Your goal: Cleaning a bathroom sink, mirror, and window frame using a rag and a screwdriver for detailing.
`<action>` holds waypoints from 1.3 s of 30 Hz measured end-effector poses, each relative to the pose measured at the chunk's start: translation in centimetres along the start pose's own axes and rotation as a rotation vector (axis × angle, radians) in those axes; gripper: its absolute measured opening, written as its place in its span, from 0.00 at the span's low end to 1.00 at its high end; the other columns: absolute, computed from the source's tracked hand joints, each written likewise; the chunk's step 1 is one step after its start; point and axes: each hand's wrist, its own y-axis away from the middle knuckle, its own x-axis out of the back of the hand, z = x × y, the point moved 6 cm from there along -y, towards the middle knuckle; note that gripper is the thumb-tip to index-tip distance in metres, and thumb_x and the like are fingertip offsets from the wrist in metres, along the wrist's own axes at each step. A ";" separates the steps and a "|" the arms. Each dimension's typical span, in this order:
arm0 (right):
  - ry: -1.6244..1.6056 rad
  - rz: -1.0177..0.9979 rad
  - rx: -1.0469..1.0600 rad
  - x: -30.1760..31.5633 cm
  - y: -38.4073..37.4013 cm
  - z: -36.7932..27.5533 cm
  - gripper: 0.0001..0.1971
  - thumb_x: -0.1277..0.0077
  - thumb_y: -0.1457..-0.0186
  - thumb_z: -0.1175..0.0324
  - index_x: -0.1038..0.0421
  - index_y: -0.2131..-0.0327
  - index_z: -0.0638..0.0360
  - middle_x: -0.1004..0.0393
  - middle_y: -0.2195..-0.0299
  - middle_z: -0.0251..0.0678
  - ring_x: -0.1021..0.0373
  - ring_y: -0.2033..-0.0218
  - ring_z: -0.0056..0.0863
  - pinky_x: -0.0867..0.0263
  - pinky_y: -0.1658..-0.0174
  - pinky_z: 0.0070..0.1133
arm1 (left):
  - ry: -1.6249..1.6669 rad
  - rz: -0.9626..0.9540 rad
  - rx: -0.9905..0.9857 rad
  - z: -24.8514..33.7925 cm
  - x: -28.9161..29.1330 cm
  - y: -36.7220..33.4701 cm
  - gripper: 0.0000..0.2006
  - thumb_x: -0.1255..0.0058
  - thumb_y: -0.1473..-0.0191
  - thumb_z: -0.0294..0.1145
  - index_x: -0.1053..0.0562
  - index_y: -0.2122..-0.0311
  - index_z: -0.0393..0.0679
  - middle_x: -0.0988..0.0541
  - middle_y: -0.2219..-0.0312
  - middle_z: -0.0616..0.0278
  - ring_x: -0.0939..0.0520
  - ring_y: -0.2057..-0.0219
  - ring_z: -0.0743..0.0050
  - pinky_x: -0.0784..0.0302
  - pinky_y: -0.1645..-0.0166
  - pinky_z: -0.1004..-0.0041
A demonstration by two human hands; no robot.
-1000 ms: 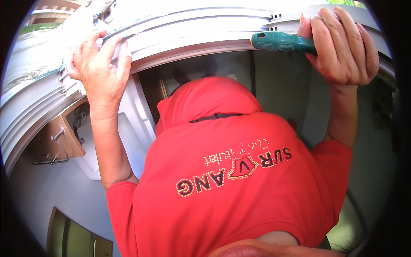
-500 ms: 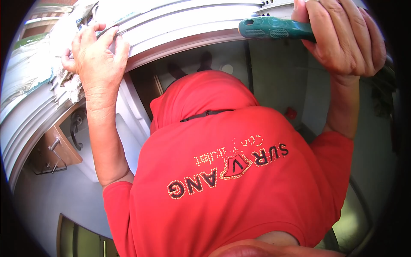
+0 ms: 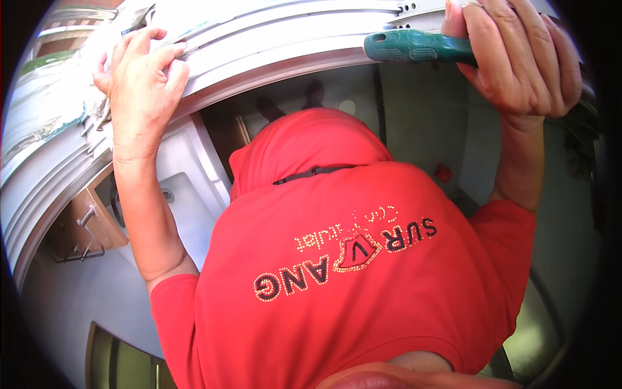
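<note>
At the upper left, my left hand (image 3: 142, 84) is pressed on the white window frame (image 3: 285, 48), fingers bent. A crumpled greyish rag (image 3: 102, 115) shows beside its palm and appears bunched under the fingers; most of it is hidden. My right hand (image 3: 521, 58) is raised at the upper right, its fingers wrapped round a dark green tool handle (image 3: 421, 47). That handle has a hole at its end and textured grip patches. It points left, just in front of the frame's rails. The tool's working end is out of sight, so I cannot tell its kind.
Below my left forearm is a white sink (image 3: 188, 201) with a round drain. A wooden cabinet (image 3: 81, 217) with metal bar handles stands left of it. Holes (image 3: 407, 8) show in the frame's upper rail. A small red object (image 3: 442, 173) lies low on the right.
My left hand has shifted slightly left along the frame, and less of the rag shows below it. My right hand and the green handle are nearly unmoved.
</note>
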 end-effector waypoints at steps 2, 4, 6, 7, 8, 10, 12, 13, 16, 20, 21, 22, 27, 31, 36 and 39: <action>-0.005 -0.043 -0.016 -0.4 0.2 -0.1 0.06 0.52 0.61 0.71 0.35 0.86 0.56 0.29 0.82 0.32 0.29 0.74 0.26 0.38 0.65 0.23 | 0.038 0.001 0.001 -0.6 -0.1 -0.2 0.11 0.52 0.59 0.36 0.22 0.68 0.50 0.27 0.59 0.66 0.32 0.52 0.67 0.57 0.45 0.53; 0.042 -0.028 -0.045 -0.4 0.2 -0.2 0.05 0.52 0.61 0.71 0.35 0.86 0.56 0.29 0.82 0.32 0.29 0.74 0.26 0.39 0.66 0.23 | 0.336 -0.022 0.141 -2.7 -0.6 -0.3 0.11 0.52 0.59 0.33 0.22 0.68 0.48 0.27 0.60 0.64 0.30 0.54 0.68 0.48 0.46 0.60; 0.029 -0.056 -0.037 -0.2 0.1 0.0 0.05 0.52 0.61 0.71 0.34 0.85 0.56 0.29 0.82 0.32 0.29 0.74 0.26 0.39 0.66 0.23 | 0.626 0.038 0.157 -3.8 0.3 -0.9 0.12 0.50 0.58 0.31 0.23 0.66 0.45 0.27 0.60 0.61 0.28 0.57 0.70 0.39 0.50 0.69; 0.011 -0.084 -0.025 -0.2 0.0 0.0 0.05 0.52 0.60 0.71 0.34 0.85 0.55 0.30 0.82 0.31 0.29 0.74 0.26 0.39 0.65 0.23 | 0.722 0.085 0.240 -4.7 0.8 -1.1 0.12 0.50 0.57 0.31 0.24 0.64 0.44 0.27 0.60 0.60 0.27 0.57 0.70 0.36 0.53 0.73; 0.008 -0.080 -0.026 -0.2 0.0 0.1 0.05 0.52 0.60 0.71 0.34 0.85 0.55 0.30 0.82 0.31 0.29 0.74 0.26 0.39 0.65 0.23 | 0.817 0.132 0.322 -5.6 1.1 -1.3 0.12 0.50 0.56 0.31 0.24 0.63 0.44 0.27 0.60 0.59 0.27 0.58 0.70 0.34 0.56 0.76; 0.024 -0.054 0.013 -0.1 -0.2 -0.1 0.05 0.51 0.60 0.70 0.34 0.85 0.55 0.29 0.82 0.31 0.29 0.74 0.26 0.39 0.65 0.23 | 0.837 0.170 0.407 -7.3 0.3 -2.6 0.13 0.48 0.53 0.37 0.25 0.61 0.45 0.26 0.60 0.58 0.28 0.57 0.66 0.38 0.52 0.72; 0.041 -0.033 0.049 0.1 -0.4 -0.2 0.06 0.51 0.60 0.70 0.34 0.84 0.55 0.29 0.81 0.31 0.29 0.73 0.26 0.39 0.65 0.23 | 0.466 0.187 0.500 -9.5 0.2 -4.3 0.17 0.47 0.52 0.41 0.27 0.62 0.39 0.26 0.64 0.61 0.28 0.59 0.75 0.37 0.53 0.78; 0.048 -0.022 0.067 0.1 -0.4 -0.3 0.06 0.50 0.59 0.70 0.34 0.84 0.55 0.29 0.81 0.31 0.29 0.73 0.26 0.39 0.65 0.23 | 0.468 0.098 0.516 -10.2 -0.2 -5.2 0.20 0.49 0.52 0.48 0.27 0.64 0.39 0.26 0.62 0.61 0.27 0.59 0.72 0.37 0.52 0.76; 0.311 -0.703 0.204 -0.6 -2.0 -1.5 0.07 0.51 0.57 0.69 0.34 0.85 0.55 0.29 0.81 0.31 0.29 0.73 0.26 0.39 0.65 0.23 | 0.211 0.102 0.572 -8.5 1.2 -5.6 0.23 0.52 0.51 0.53 0.26 0.62 0.41 0.24 0.61 0.59 0.26 0.60 0.67 0.37 0.52 0.72; 0.240 -0.607 0.186 -0.3 -1.8 -1.2 0.07 0.50 0.56 0.68 0.33 0.84 0.53 0.28 0.81 0.29 0.29 0.73 0.24 0.38 0.64 0.21 | 0.110 0.160 0.391 -9.0 0.5 -4.7 0.26 0.57 0.50 0.57 0.26 0.59 0.42 0.25 0.60 0.56 0.26 0.59 0.62 0.39 0.50 0.71; 0.219 -0.579 0.179 -0.3 -1.5 -1.0 0.07 0.50 0.56 0.67 0.32 0.84 0.52 0.28 0.81 0.28 0.28 0.72 0.23 0.38 0.64 0.20 | 0.089 0.233 0.311 -8.2 1.0 -3.9 0.24 0.55 0.50 0.55 0.26 0.59 0.44 0.25 0.59 0.57 0.26 0.58 0.62 0.40 0.49 0.71; 0.200 -0.553 0.170 -0.3 -1.2 -0.8 0.07 0.50 0.56 0.67 0.32 0.84 0.52 0.27 0.81 0.28 0.28 0.72 0.23 0.38 0.64 0.19 | 0.068 0.305 0.229 -7.3 1.5 -3.1 0.22 0.53 0.51 0.53 0.25 0.58 0.46 0.25 0.59 0.57 0.27 0.56 0.62 0.40 0.49 0.72; 0.107 -0.422 0.132 -0.2 0.5 0.2 0.07 0.48 0.55 0.65 0.29 0.83 0.49 0.26 0.80 0.24 0.27 0.72 0.20 0.37 0.63 0.16 | 0.084 0.171 0.137 -0.5 2.0 1.6 0.14 0.48 0.53 0.44 0.23 0.64 0.47 0.27 0.56 0.62 0.31 0.52 0.67 0.50 0.45 0.66; 0.019 -0.290 0.114 0.1 0.7 0.6 0.06 0.47 0.55 0.63 0.27 0.82 0.47 0.24 0.79 0.22 0.26 0.72 0.17 0.37 0.63 0.13 | -0.013 0.217 0.209 0.3 0.5 2.9 0.10 0.48 0.55 0.41 0.23 0.69 0.49 0.27 0.58 0.66 0.32 0.52 0.69 0.56 0.45 0.58; 0.038 -0.289 0.118 0.1 0.3 0.3 0.06 0.47 0.55 0.63 0.27 0.82 0.46 0.24 0.79 0.22 0.26 0.72 0.17 0.36 0.63 0.13 | -0.272 0.123 0.298 1.7 -0.1 1.9 0.15 0.51 0.55 0.46 0.23 0.66 0.49 0.27 0.57 0.65 0.33 0.51 0.67 0.54 0.46 0.54; 0.038 -0.303 0.117 0.2 0.0 0.3 0.06 0.47 0.55 0.63 0.27 0.82 0.46 0.24 0.79 0.22 0.26 0.72 0.18 0.37 0.63 0.13 | -0.244 0.067 0.331 2.9 -0.8 0.8 0.18 0.55 0.54 0.46 0.23 0.68 0.43 0.28 0.56 0.60 0.34 0.49 0.65 0.55 0.46 0.48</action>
